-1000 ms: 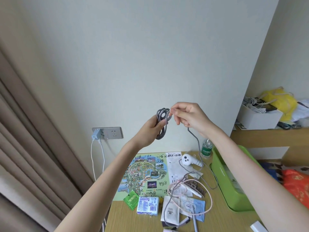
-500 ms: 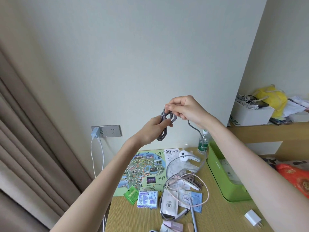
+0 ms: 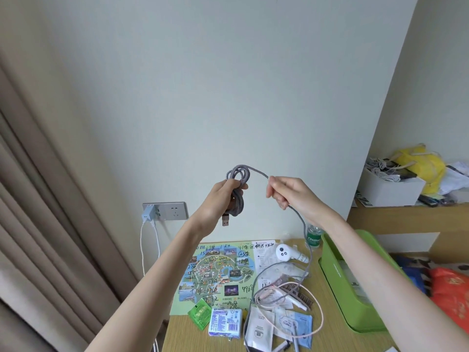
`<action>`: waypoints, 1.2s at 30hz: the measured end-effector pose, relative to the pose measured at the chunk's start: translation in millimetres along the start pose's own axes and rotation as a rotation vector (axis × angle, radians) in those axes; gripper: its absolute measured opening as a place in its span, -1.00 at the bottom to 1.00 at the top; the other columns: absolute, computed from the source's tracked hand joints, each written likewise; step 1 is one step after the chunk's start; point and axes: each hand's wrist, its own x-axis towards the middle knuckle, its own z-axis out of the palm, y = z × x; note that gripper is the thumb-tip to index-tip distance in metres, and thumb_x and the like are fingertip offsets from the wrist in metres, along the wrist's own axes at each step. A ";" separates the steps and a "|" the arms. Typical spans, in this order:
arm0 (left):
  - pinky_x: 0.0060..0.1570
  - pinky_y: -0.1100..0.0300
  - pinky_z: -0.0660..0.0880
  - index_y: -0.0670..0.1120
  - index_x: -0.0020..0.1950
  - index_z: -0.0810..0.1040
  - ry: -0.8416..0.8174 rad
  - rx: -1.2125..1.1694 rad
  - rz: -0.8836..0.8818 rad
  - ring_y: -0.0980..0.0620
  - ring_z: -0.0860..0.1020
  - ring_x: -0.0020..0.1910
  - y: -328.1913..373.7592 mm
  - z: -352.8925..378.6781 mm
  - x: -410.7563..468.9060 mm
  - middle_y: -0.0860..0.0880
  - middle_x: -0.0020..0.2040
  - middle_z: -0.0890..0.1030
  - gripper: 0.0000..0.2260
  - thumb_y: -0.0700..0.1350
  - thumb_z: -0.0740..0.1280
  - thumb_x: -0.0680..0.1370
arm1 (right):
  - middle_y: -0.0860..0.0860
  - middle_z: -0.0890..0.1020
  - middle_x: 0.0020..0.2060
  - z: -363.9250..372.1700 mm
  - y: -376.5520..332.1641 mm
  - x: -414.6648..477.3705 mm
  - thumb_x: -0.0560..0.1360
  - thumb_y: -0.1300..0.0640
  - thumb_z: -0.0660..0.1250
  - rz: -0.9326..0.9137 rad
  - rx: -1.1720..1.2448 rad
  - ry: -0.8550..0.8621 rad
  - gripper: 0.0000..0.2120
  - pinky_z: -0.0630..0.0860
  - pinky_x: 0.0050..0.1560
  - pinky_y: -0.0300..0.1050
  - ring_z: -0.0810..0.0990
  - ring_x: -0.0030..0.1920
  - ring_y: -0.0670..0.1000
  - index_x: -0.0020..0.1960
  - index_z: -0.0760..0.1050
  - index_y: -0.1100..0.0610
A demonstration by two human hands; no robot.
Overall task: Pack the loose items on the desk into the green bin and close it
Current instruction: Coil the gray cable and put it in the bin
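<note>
My left hand [image 3: 223,196] is raised above the desk and grips a coiled bundle of grey braided cable [image 3: 237,191], its USB plug [image 3: 225,221] hanging below. My right hand [image 3: 286,191] pinches the same cable a short way to the right; the loose tail drops down to the desk. The green bin [image 3: 347,288] stands open at the right of the desk, partly behind my right forearm. On the desk lie a pink cable [image 3: 317,308], a white handheld device [image 3: 286,254], sachets [image 3: 291,323] and a tissue pack [image 3: 224,322].
A printed map [image 3: 215,270] covers the desk's back left. A green-labelled bottle [image 3: 313,236] stands by the wall. A wall socket [image 3: 166,210] holds a charger with white leads. Curtains hang at left. A shelf at right carries a white box [image 3: 390,188] and yellow bag.
My right hand has pulled away to the right of the coil, drawing out a span of cable. The coil in my left hand has grown, and the view has tilted slightly.
</note>
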 end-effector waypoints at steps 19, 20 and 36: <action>-0.27 0.05 0.23 -0.04 0.01 0.59 -0.020 -0.089 0.105 -0.08 0.43 -0.28 0.3 22.4 36.0 -0.09 -0.29 0.56 -0.74 0.05 0.17 0.53 | 0.06 0.44 -0.54 35.2 13.8 37.0 0.58 -0.22 0.14 0.123 0.211 -0.088 -0.50 0.38 -0.43 -0.14 0.38 -0.54 0.04 -0.41 0.45 0.06; -0.31 0.08 0.24 -0.03 -0.01 0.57 -0.003 -0.103 0.097 -0.07 0.43 -0.30 -2.2 21.9 38.4 -0.08 -0.31 0.55 -0.75 0.06 0.18 0.53 | 0.04 0.46 -0.53 35.5 15.0 37.6 0.60 -0.21 0.12 0.128 0.205 -0.103 -0.48 0.39 -0.45 -0.18 0.40 -0.54 0.02 -0.40 0.47 0.07; -0.38 0.28 0.31 -0.09 -0.10 0.50 0.261 -0.775 0.008 0.18 0.39 -0.51 -17.0 -47.3 62.7 0.04 -0.33 0.42 -0.77 -0.03 0.17 0.67 | 0.05 0.41 -0.48 8.7 51.3 40.0 0.51 0.20 0.37 0.227 0.059 -0.074 -0.71 0.43 -0.16 -0.11 0.38 -0.46 -0.03 -0.38 0.45 0.15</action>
